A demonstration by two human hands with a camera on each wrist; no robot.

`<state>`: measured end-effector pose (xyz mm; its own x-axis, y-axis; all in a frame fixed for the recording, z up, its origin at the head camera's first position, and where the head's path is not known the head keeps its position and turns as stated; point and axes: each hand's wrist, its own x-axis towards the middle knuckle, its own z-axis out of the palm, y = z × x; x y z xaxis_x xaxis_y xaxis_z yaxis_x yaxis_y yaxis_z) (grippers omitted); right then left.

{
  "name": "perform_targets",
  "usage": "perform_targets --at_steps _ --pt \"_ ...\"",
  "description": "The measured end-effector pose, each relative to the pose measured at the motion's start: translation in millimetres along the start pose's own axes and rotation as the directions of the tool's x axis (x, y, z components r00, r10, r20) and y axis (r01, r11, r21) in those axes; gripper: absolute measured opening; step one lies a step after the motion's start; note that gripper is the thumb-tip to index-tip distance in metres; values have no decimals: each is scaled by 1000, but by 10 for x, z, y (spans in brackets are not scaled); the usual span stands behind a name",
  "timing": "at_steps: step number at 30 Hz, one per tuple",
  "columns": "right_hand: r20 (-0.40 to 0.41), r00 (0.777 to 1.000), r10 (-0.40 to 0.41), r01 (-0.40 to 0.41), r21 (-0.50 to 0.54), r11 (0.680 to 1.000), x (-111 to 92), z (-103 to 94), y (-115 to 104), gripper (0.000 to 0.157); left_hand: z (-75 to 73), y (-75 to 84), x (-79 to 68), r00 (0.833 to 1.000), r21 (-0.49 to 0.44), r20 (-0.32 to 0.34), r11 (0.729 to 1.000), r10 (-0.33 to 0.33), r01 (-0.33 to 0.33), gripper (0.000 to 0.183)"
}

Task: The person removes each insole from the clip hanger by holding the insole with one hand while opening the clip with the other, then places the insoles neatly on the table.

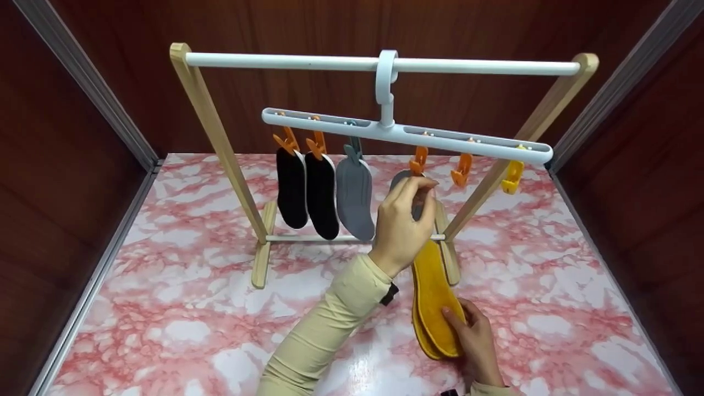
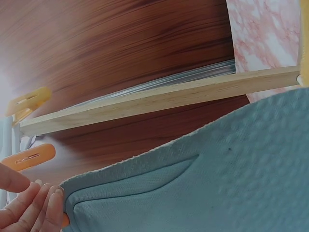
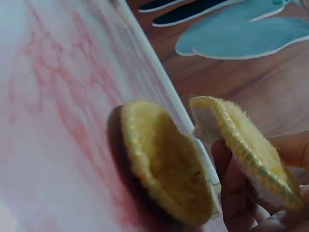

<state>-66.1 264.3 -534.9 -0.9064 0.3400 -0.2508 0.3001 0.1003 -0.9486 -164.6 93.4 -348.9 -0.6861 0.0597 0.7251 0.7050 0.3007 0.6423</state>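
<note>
My left hand point(image 1: 404, 225) is raised just under an orange clip point(image 1: 419, 159), fingers loosely bent beside the top of a hanging grey insole point(image 2: 193, 193). The thumb and fingertips come close together, with nothing seen between them. Lower right, my right hand point(image 1: 477, 341) pinches a yellow fuzzy insole point(image 1: 437, 302) by its edge, thumb on its face. A second yellow insole point(image 3: 164, 169) lies partly behind the first in the head view; a gap parts their near ends in the right wrist view. The left hand hides most of the grey insole in the head view.
A white hanger point(image 1: 462, 146) hooks over the rail point(image 1: 286, 61) of a wooden stand point(image 1: 220, 137). Two black insoles point(image 1: 291, 190) and another grey insole point(image 1: 355, 198) hang at its left. An orange clip point(image 1: 461, 169) and a yellow clip point(image 1: 512, 177) hang without insoles.
</note>
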Motion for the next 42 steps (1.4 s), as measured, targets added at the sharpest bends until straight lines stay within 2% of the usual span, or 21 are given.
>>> perform_targets --at_steps 7,17,25,28,34,42 --pt "25 999 36 -36 26 999 -21 29 24 49 -12 -26 17 1000 -10 -18 1000 11 -11 12" --pt "42 999 18 -16 -50 999 -30 27 17 50 -29 -48 28 1000 -3 -27 1000 5 -5 13" --pt "-18 996 -92 88 -138 986 -79 -5 16 44 -60 -58 26 1000 -8 -26 1000 -12 12 13" --pt "-42 993 -112 103 -181 978 -86 -19 6 39 -73 -61 28 1000 -11 -27 1000 -16 15 13" --pt "-43 986 -161 142 -285 948 -91 -44 -25 34 -92 -59 41 999 -12 -33 1000 -18 18 13" --pt "-44 971 -234 202 -366 908 -97 -73 -45 26 -104 -71 35 999 -6 -32 1000 -26 26 13"
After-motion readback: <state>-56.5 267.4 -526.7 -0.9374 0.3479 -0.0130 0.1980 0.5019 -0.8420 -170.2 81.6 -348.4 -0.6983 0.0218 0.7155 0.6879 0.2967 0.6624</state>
